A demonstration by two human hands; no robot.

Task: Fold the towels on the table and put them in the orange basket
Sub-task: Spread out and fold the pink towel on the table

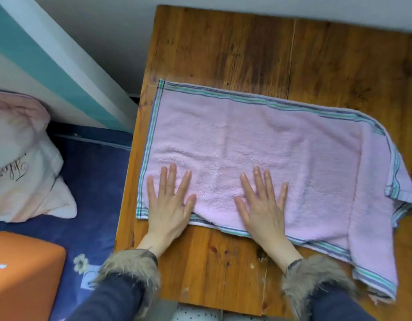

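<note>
Pink terry fills the near half of the wooden worktop (246, 49): a pink towel (258, 144) with green and grey striped borders lies spread flat, its long axis running left to right across the worktop. Its left end sits squared near the worktop's left edge, while the right end is rumpled and folded over on itself, with one corner trailing toward the near edge. The left hand (170, 205) lies palm down on the towel's near left corner, fingers straight and spread, gripping nothing. The right hand (263, 205) presses flat in the same way just beside it, on the towel's near edge toward the middle, fingers splayed and pointing away from the person. Fur-trimmed cuffs (131, 267) cover both wrists. The orange basket (22, 274) stands at lower left on a blue bed (94, 172), apart from the worktop, near a pale pillow (22, 163).
</note>
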